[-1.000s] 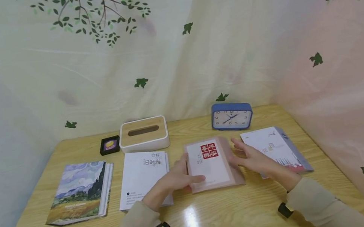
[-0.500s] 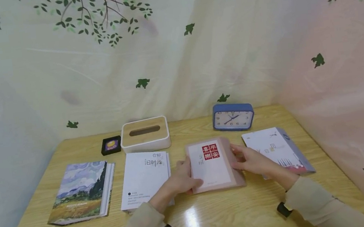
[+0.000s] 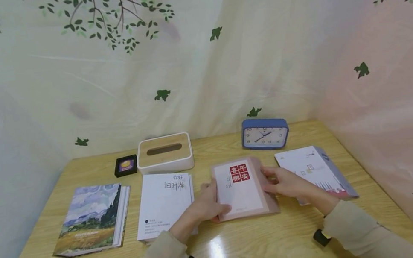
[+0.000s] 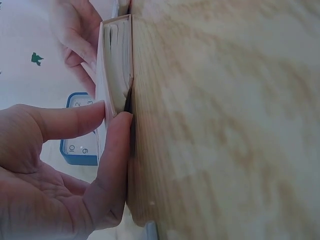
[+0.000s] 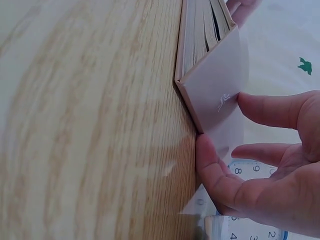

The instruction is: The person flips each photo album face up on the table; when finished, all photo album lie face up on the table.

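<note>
A pink hardcover book (image 3: 239, 196) with a white front panel and a red block of characters lies mid-table. My left hand (image 3: 205, 203) pinches its left edge, thumb on the cover; the left wrist view shows the index finger (image 4: 114, 165) at the lower cover and cream page ends between. At the other side, my right hand (image 3: 286, 183) holds the wide spine (image 5: 215, 90), thumb at its upper edge and index fingertip at its lower edge by the tabletop.
Left of it lie a white book (image 3: 162, 207) and a landscape-painted album (image 3: 90, 218); right, another white book (image 3: 305, 166). Behind stand a blue clock (image 3: 265, 134), a wood-topped tissue box (image 3: 164, 160) and a small black box (image 3: 126, 172). A printed curtain (image 3: 201, 82) surrounds the table.
My right fingers have closed in on the book's spine, and my left hand has slid its thumb back toward the left edge. The book has shifted only slightly.
</note>
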Demonstrator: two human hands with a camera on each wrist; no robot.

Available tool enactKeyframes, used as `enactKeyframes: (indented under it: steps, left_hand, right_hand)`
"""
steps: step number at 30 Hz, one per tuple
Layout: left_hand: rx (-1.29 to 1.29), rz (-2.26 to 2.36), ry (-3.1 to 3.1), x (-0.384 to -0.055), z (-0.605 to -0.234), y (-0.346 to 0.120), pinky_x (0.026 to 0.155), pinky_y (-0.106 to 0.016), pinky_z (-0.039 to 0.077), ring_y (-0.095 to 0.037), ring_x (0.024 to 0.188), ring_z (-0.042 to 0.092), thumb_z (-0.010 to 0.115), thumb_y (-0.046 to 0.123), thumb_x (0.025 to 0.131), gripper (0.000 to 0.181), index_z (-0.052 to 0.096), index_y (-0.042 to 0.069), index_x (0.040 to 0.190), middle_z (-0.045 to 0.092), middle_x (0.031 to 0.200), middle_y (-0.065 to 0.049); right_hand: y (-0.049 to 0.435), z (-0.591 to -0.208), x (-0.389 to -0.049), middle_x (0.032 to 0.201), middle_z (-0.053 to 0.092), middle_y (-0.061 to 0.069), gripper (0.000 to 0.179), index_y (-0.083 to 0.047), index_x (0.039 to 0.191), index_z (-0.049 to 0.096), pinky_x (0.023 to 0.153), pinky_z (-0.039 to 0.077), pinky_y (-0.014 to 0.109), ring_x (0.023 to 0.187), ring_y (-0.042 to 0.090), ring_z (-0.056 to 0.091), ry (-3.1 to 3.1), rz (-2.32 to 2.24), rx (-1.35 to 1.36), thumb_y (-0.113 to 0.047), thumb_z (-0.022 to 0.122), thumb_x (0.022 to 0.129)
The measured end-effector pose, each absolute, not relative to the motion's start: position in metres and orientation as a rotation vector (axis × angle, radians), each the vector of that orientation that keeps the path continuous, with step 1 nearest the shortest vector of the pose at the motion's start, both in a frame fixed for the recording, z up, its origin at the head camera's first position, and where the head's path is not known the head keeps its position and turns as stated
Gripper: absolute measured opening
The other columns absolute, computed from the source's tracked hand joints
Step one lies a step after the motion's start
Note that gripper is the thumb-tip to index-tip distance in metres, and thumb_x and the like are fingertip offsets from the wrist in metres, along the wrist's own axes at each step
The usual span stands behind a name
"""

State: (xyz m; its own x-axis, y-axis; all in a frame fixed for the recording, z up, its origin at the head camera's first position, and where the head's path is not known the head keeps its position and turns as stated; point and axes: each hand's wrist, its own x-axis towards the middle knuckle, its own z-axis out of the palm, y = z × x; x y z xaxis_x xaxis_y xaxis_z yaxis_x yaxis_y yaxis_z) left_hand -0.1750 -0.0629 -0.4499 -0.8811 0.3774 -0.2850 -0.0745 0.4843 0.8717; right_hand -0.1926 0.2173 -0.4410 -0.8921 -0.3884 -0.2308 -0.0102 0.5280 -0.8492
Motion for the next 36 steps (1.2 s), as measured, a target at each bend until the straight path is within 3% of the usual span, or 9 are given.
enactKeyframes:
  steps: [12,18,24,31,36]
  left_hand:
    - [0.241,1.41,2.27,-0.1736,-0.4494,-0.0633,0.046,-0.034,0.057,-0.023,0.056,0.061,0.078,-0.001,0.085,0.104,0.007,-0.001,0.161,0.02,0.15,-0.04]
    - [0.229,1.411,2.268,-0.1728,-0.4507,-0.0634,0.047,-0.034,0.058,-0.023,0.057,0.061,0.078,0.0,0.085,0.104,0.008,0.0,0.161,0.02,0.15,-0.039]
    - [0.227,1.398,2.253,-0.1738,-0.4504,-0.0629,0.048,-0.034,0.058,-0.024,0.059,0.061,0.078,0.001,0.086,0.103,0.008,0.0,0.161,0.018,0.152,-0.038]
    - [0.234,1.368,2.266,-0.175,-0.4478,-0.0628,0.049,-0.033,0.058,-0.026,0.062,0.063,0.079,0.003,0.086,0.104,0.008,0.0,0.161,0.019,0.152,-0.038]
    - [0.233,1.373,2.263,-0.175,-0.4464,-0.0626,0.049,-0.034,0.058,-0.026,0.062,0.063,0.079,0.002,0.086,0.103,0.008,-0.002,0.161,0.018,0.152,-0.039]
  right_hand:
    - [0.2169,-0.4443,-0.196,0.16,0.03,0.025,0.072,0.007,0.156,0.028,0.107,0.046,0.047,0.141,0.045,0.039,2.312,-1.373,-0.252,-0.015,0.067,0.1]
    - [0.2155,-0.4428,-0.1961,0.156,0.035,0.029,0.073,0.009,0.155,0.027,0.101,0.051,0.044,0.138,0.045,0.042,2.295,-1.378,-0.245,-0.013,0.068,0.098]
    - [0.2163,-0.4411,-0.1954,0.153,0.037,0.033,0.073,0.01,0.155,0.026,0.098,0.053,0.04,0.136,0.046,0.043,2.278,-1.411,-0.235,-0.01,0.067,0.098]
    - [0.2169,-0.4397,-0.1972,0.151,0.041,0.03,0.076,-0.002,0.159,0.027,0.097,0.053,0.041,0.133,0.041,0.047,2.278,-1.448,-0.124,-0.012,0.069,0.097]
    - [0.2167,-0.4393,-0.1973,0.151,0.04,0.029,0.077,-0.002,0.16,0.026,0.097,0.053,0.041,0.133,0.04,0.047,2.276,-1.453,-0.102,-0.014,0.069,0.097]
